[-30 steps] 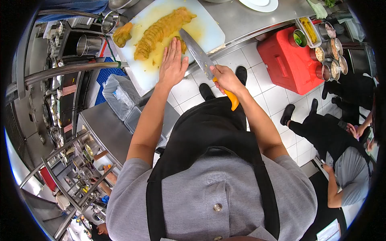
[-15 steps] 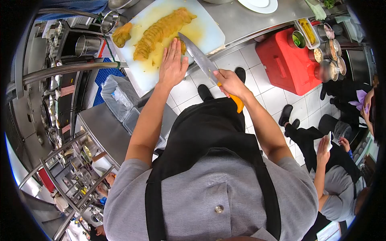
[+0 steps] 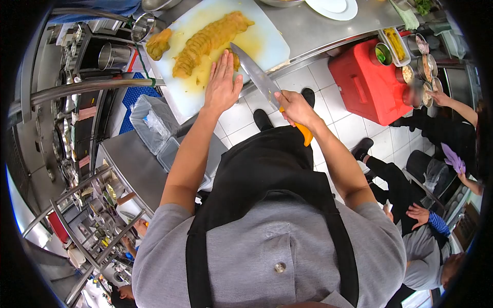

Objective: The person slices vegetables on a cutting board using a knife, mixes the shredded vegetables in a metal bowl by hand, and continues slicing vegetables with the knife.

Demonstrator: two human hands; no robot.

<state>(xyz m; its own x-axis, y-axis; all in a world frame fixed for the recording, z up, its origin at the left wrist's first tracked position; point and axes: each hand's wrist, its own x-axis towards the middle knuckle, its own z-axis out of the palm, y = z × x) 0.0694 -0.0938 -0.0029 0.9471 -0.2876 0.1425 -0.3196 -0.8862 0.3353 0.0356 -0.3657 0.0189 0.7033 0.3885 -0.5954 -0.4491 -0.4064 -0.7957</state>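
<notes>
A white cutting board point(image 3: 269, 36) lies on the counter, wet with yellow liquid. Across it runs a long row of thin yellow-brown slices point(image 3: 208, 43), like a pickled vegetable. A lump of the same food point(image 3: 158, 44) sits at the board's left edge. My left hand point(image 3: 222, 84) rests flat, fingers stretched out, over a small piece point(image 3: 236, 61) that is mostly hidden beneath it. Wrapped round the orange handle of a large kitchen knife point(image 3: 257, 76) is my right hand point(image 3: 295, 108). The blade points up-left, its tip beside that small piece.
Steel counter point(image 3: 308, 38) continues right, with a white plate point(image 3: 334, 6). A red container point(image 3: 354, 84) stands below, near several food tins. Plastic bins point(image 3: 149, 118) are at left, by a metal rail point(image 3: 97, 88). Co-workers are at right, one hand point(image 3: 439, 97) reaching to the tins.
My hands and the knife hold nearly the same place. At right, a co-worker's arm has reached in to the tins, and another co-worker's hands and white cloth have shifted.
</notes>
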